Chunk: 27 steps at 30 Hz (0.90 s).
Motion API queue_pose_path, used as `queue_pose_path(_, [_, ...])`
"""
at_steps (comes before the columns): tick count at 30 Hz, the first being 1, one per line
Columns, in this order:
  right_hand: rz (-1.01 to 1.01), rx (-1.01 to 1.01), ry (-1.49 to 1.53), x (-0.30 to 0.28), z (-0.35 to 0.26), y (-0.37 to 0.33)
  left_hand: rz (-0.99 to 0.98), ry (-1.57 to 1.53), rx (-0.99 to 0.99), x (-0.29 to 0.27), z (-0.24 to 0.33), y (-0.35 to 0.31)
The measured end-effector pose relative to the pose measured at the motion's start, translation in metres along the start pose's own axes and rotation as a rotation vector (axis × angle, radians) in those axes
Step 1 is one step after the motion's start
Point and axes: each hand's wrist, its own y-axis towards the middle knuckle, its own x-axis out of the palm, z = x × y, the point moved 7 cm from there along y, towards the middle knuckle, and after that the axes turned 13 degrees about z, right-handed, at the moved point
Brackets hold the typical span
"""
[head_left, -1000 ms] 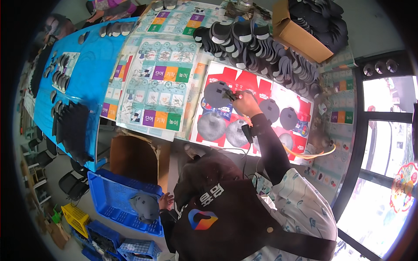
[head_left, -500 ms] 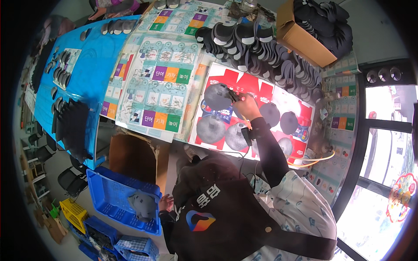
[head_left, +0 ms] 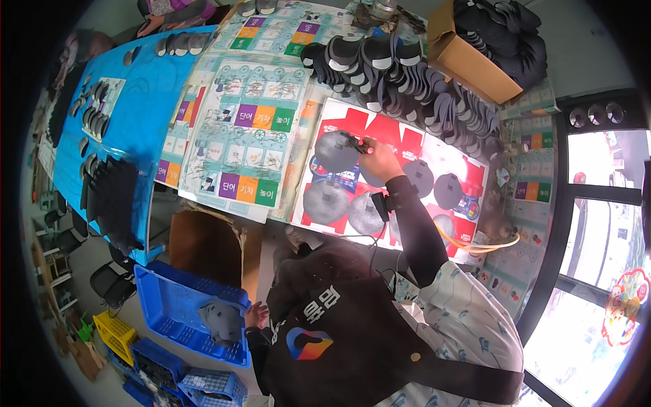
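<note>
My right hand (head_left: 381, 163) is closed around a small dark handheld tool (head_left: 355, 143) above a round grey piece (head_left: 336, 150) at the table's far side. The tool's kind is unclear. More flat grey round pieces, including one at the near left (head_left: 325, 202) and one to the right of my wrist (head_left: 418, 178), lie on a red and white printed sheet (head_left: 390, 127). Down at my side, my left hand (head_left: 256, 315) hangs open with its fingers apart, beside a blue crate (head_left: 152, 298). A grey piece (head_left: 222, 320) lies in that crate.
Rows of dark curved pieces (head_left: 407, 85) line the table's back, near a cardboard box (head_left: 468, 64) of black pieces. An orange-yellow hose (head_left: 491, 246) loops at the right. Left stands a blue table (head_left: 135, 115) with dark pieces; a yellow crate (head_left: 116, 334) sits below.
My right hand has shifted slightly left and away from me with the tool, staying by the same grey piece. The orange hose has moved near my forearm. My left hand has barely moved.
</note>
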Motion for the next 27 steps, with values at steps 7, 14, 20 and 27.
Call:
queue_pose_path(7, [0.055, 0.135, -0.131, -0.008, 0.038, -0.019, -0.068, -0.143, -0.065, 0.002, -0.012, 0.005])
queue_pose_path(14, [0.156, 0.221, -0.011, -0.020, 0.039, -0.026, -0.019, -0.108, -0.054, 0.007, -0.014, -0.001])
queue_pose_path(20, [0.048, 0.182, 0.023, -0.021, 0.019, -0.035, -0.073, -0.113, -0.047, 0.003, -0.022, 0.006])
queue_pose_path(27, [-0.193, 0.094, 0.013, 0.009, 0.016, -0.027, -0.036, -0.036, -0.033, 0.008, -0.023, 0.001])
